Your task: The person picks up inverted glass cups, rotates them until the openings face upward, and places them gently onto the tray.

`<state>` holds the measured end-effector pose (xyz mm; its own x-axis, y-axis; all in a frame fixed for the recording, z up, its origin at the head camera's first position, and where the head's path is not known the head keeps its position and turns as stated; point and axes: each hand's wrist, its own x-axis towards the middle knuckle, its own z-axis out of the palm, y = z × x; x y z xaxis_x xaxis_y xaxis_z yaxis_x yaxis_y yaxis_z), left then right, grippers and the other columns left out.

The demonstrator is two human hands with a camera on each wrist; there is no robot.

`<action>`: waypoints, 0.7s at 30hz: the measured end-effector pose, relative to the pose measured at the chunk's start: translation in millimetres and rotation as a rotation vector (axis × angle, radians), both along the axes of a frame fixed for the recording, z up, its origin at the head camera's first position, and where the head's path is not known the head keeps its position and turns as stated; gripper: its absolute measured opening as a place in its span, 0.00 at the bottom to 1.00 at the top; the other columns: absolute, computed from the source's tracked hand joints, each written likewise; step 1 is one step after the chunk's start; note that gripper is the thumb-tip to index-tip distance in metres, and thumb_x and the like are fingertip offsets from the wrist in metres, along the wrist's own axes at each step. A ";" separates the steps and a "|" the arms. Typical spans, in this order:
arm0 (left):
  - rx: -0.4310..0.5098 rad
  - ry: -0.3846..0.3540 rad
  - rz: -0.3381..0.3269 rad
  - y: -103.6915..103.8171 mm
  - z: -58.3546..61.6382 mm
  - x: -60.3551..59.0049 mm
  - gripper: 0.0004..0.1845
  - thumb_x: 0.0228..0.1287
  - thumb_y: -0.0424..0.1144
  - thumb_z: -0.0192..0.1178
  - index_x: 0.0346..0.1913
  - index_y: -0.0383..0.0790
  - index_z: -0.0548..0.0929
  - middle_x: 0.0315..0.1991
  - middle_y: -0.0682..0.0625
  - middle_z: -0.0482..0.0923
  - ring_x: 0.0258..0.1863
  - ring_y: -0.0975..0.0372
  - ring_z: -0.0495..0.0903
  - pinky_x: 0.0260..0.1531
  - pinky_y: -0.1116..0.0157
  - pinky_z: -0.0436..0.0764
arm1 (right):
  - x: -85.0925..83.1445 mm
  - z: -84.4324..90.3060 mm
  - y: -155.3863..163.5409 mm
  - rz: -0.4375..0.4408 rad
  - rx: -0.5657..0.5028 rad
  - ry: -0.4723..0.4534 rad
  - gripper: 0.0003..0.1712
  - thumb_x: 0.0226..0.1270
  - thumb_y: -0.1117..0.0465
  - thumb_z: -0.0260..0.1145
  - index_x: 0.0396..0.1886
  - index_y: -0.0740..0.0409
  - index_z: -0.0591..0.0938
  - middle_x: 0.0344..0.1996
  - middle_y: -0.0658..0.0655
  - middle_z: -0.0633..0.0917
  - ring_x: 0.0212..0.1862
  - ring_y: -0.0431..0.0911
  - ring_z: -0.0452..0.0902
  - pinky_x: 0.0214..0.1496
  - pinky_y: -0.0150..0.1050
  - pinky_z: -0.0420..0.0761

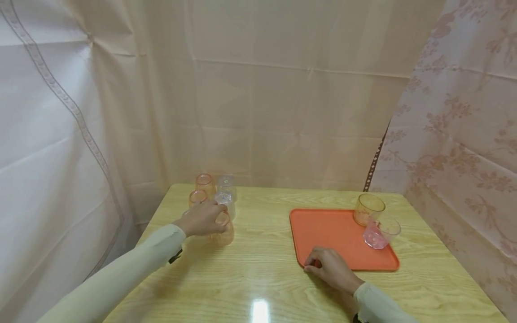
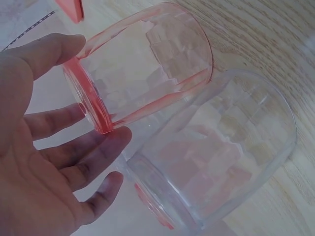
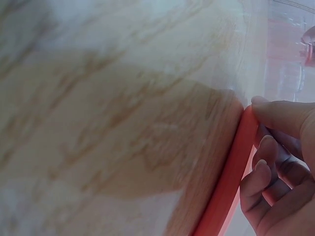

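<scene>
- Left hand (image 1: 200,219): fingers curl round an upturned orange cup (image 1: 223,228) at the table's (image 1: 258,273) left side, among other upturned cups.
- Right hand (image 1: 331,268): pinches near corner rim of orange tray (image 1: 331,233), which holds two cups.

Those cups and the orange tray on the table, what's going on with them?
A person sits at a wooden table. Their left hand is on an upside-down orange cup in a cluster of cups at the left. Their right hand grips the near rim of the orange tray, which holds an amber cup and a pink cup.
</scene>
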<state>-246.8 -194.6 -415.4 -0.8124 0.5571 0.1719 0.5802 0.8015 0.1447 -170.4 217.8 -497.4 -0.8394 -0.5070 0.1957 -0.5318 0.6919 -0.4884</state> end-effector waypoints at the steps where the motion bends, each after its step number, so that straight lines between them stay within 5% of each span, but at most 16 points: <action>1: 0.002 -0.003 0.000 0.1 0.2 0.3 0.16 0.60 0.49 0.70 0.46 0.45 0.85 0.42 0.49 0.84 0.42 0.55 0.81 0.43 0.48 0.78 | 0.0 0.5 0.0 0.001 0.002 -0.002 0.04 0.62 0.57 0.78 0.31 0.44 0.89 0.29 0.36 0.79 0.29 0.30 0.72 0.30 0.32 0.74; 21: 0.127 0.031 -0.061 12.8 4.5 13.8 0.24 0.62 0.51 0.70 0.52 0.36 0.84 0.48 0.41 0.82 0.46 0.48 0.83 0.45 0.49 0.82 | 1.5 1.0 -0.5 -0.007 0.010 0.008 0.04 0.62 0.58 0.78 0.31 0.44 0.89 0.28 0.35 0.79 0.29 0.30 0.73 0.30 0.32 0.75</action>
